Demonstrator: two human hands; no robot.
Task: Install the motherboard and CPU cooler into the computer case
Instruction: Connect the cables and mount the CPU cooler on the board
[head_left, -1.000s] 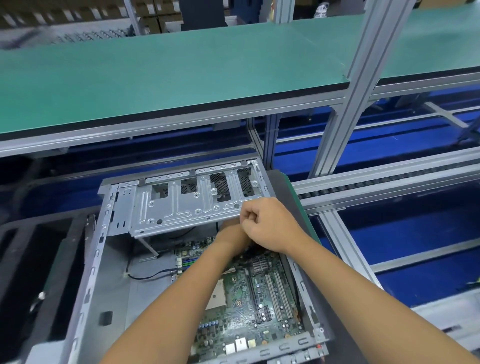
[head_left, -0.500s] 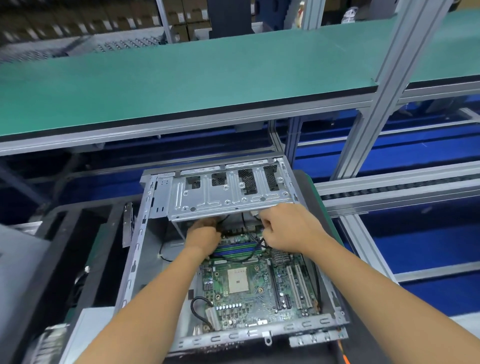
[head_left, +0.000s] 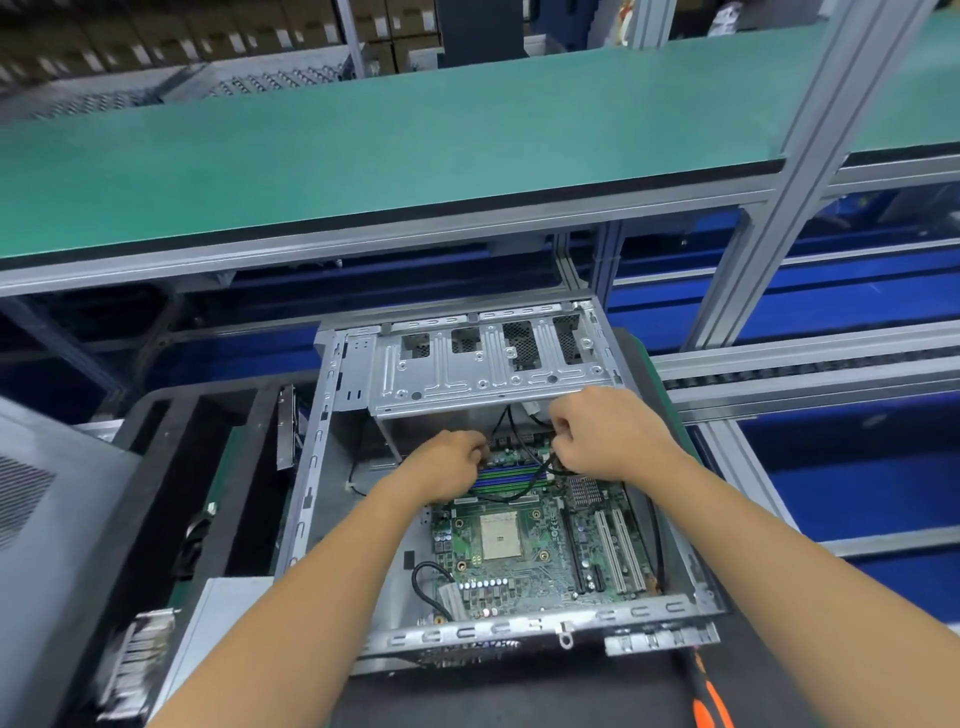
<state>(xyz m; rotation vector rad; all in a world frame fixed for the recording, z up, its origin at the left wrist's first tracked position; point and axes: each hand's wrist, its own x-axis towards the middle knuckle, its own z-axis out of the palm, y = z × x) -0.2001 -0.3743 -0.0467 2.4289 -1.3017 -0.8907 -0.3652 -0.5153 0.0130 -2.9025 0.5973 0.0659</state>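
An open grey computer case (head_left: 306, 499) lies on its side in front of me. A green motherboard (head_left: 540, 561) sits inside it, with a pale square CPU socket (head_left: 500, 534) in its middle. Both hands reach in at the board's far edge, just under the case's metal drive cage (head_left: 467, 379). My left hand (head_left: 449, 465) has curled fingers at the memory slots and seems to pinch a thin black cable (head_left: 527, 457). My right hand (head_left: 605, 434) is curled around the same bundle of black cables with a white connector. No CPU cooler is in view.
A black tray (head_left: 171, 467) holds the case. A grey case panel (head_left: 41, 519) lies at the left. An orange-handled tool (head_left: 714, 701) lies at the lower right. Above runs a green shelf (head_left: 363, 156) on aluminium posts, with blue conveyor frames to the right.
My view has swung so the case sits more central and the whole motherboard shows. My hands, which were together at the drive cage's right end, have separated and dropped to the cables below it.
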